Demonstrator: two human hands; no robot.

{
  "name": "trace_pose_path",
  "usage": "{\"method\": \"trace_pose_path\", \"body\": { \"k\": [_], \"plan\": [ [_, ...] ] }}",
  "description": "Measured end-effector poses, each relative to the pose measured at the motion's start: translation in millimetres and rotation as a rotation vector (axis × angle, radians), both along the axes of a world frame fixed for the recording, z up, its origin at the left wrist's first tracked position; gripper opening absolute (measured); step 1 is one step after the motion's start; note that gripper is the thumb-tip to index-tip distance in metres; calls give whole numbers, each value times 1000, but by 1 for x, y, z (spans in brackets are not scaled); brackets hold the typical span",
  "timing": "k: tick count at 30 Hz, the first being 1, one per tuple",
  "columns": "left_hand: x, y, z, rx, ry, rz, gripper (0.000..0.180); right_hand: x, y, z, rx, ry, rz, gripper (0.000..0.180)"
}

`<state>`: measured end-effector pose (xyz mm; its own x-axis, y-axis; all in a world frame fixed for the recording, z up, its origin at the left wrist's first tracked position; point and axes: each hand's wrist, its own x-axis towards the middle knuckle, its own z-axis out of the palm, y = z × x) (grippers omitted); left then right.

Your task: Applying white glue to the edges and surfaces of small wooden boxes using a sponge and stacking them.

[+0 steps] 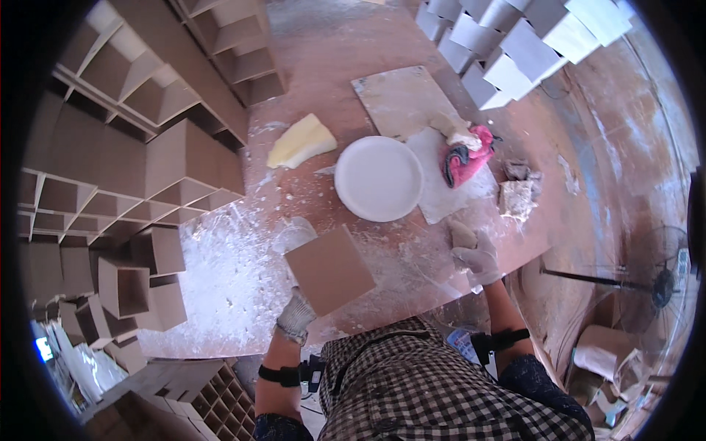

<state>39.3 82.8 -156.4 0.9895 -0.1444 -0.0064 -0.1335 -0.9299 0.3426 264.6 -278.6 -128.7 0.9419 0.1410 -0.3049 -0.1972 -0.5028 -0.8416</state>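
Observation:
A brown, square-faced box (331,270) is held over the near part of the powdery table. My left hand (296,316), in a pale knit glove, is closed on its lower left edge, with the thumb and fingers partly hidden. To the right, my gloved right hand (482,263) has its fingers around a small tan, sponge-like piece (462,235) near the table's edge. Beyond the box sits a round white dish (379,178). A yellow foam piece (301,141) lies to its left. On its right, a pink and dark cloth (467,158) rests on a pale sheet (434,195).
Brown open boxes (195,158) are stacked along the left, and white boxes (515,55) stand at the far right. A flat board (404,99) lies at the back. Crusty lumps (517,195) are near the right edge. A fan (662,283) stands beyond the table's right side.

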Motion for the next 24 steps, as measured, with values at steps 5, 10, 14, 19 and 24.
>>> {"method": "trace_pose_path", "body": {
  "k": [5,10,14,19,24],
  "plan": [
    [3,-5,-23,6,-62,-10,33,-4,39,33,311,82,-90,33],
    [-13,-7,-55,-145,-71,161,30,14,82,80,585,42,54,31],
    [52,-24,61,158,770,-32,44,23,100,81,957,200,50,44],
    [-19,-3,-85,1090,-235,-322,29,15,123,88,888,213,294,51],
    [19,-20,8,118,-30,-17,25,-11,134,106,694,342,275,33]
  ]
}}
